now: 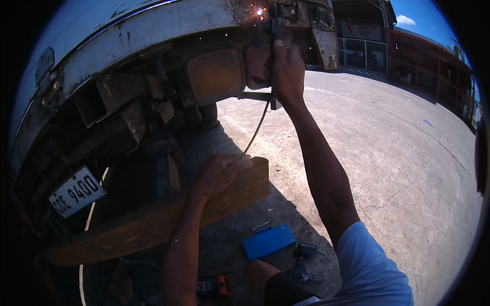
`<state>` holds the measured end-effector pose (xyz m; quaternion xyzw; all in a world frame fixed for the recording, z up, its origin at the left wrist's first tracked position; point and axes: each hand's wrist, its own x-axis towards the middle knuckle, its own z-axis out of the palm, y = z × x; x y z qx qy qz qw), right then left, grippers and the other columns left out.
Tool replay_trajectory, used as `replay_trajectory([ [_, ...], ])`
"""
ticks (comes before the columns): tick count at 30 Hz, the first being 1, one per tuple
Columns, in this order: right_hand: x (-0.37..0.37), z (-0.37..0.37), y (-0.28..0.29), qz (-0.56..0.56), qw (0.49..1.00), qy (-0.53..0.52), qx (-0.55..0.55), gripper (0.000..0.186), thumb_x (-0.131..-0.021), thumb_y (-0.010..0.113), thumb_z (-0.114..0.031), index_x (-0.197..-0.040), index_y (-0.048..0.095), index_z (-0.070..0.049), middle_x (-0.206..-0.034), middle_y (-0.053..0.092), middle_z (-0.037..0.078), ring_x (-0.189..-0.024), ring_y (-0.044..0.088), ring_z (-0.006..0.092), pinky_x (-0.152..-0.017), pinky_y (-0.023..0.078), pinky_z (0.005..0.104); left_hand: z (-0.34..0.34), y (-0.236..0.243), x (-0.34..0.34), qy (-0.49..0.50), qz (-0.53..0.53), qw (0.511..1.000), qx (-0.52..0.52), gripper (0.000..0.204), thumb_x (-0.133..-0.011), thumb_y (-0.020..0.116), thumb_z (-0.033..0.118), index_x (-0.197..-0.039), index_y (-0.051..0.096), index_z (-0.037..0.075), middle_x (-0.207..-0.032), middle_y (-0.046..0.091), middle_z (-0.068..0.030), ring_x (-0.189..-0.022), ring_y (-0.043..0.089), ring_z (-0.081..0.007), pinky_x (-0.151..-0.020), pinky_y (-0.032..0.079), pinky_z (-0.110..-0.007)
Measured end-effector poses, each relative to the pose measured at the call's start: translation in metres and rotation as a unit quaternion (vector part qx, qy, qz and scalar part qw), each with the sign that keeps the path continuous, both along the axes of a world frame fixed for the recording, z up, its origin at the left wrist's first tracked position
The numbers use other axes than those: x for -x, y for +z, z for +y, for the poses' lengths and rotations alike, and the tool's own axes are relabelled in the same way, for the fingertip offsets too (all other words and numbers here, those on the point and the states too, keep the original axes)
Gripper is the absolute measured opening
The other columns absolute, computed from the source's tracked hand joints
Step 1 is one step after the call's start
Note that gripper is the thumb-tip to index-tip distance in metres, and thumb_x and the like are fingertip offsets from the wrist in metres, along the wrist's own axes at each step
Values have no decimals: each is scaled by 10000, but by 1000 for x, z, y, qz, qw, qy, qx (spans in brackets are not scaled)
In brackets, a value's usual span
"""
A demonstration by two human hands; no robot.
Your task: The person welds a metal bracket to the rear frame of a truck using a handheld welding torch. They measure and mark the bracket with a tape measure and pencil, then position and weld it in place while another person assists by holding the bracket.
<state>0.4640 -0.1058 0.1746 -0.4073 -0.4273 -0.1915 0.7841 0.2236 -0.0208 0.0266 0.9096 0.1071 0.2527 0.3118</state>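
Observation:
My right hand (289, 71) is wrapped around a dark, slim handheld tool (277, 30), raised against the rear of a weathered vehicle. The tool's exact kind is hard to make out. A bright orange-white glow (259, 13) burns beside its upper end, and small sparks scatter around it. From below my right hand a thin dark cable (259, 125) curves down to my left hand (222, 173), whose fingers are closed on it. Just left of my right hand are a reddish lamp lens (258, 66) and a larger orange-brown lens (216, 76).
A white metal panel (168, 28) spans the vehicle's rear. Beneath hangs a wooden beam (153, 224) near a white plate (77, 193). On the concrete (388, 153) lie a blue flat case (269, 241), a dark power tool (305, 252) and an orange-black device (223, 284).

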Motion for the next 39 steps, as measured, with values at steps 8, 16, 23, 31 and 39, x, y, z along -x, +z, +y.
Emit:
replay_trajectory([
  [8,4,-19,12,18,1000,24,2,436,-1136,570,-417,-1022,628,0,-760,686,97,-592,671,164,-526,517,325,16,-10,1,-66,-26,997,37,261,-1033,764,202,-1198,845,17,-1162,839,-116,-1122,757,-182,-1001,570,-350],
  [16,-2,-16,12,10,999,45,19,426,-1140,574,-413,-1063,623,4,-754,675,92,-558,646,155,-451,494,321,15,-9,3,-61,-30,994,86,344,-1069,736,348,-1152,862,39,-1045,849,-67,-989,757,-123,-885,582,-338],
  [23,-9,-10,11,-8,999,38,36,436,-1145,568,-424,-1082,618,5,-759,670,91,-546,642,156,-438,492,320,11,-6,4,-59,-24,996,67,371,-1067,733,359,-1163,854,22,-1071,853,-93,-1020,767,-139,-920,580,-340],
  [31,-1,-14,12,-1,998,42,48,437,-1146,558,-435,-1076,616,-7,-767,664,87,-561,649,155,-451,502,312,10,-4,4,-42,-9,998,45,309,-1058,761,296,-1210,854,44,-1105,857,-104,-1049,776,-154,-942,572,-324],
  [39,11,-22,14,29,995,73,56,436,-1139,558,-441,-1063,626,-17,-773,666,87,-559,647,157,-460,509,315,13,-5,3,-54,-26,998,32,304,-1064,745,288,-1200,855,40,-1094,857,-127,-1032,790,-174,-930,587,-329],
])
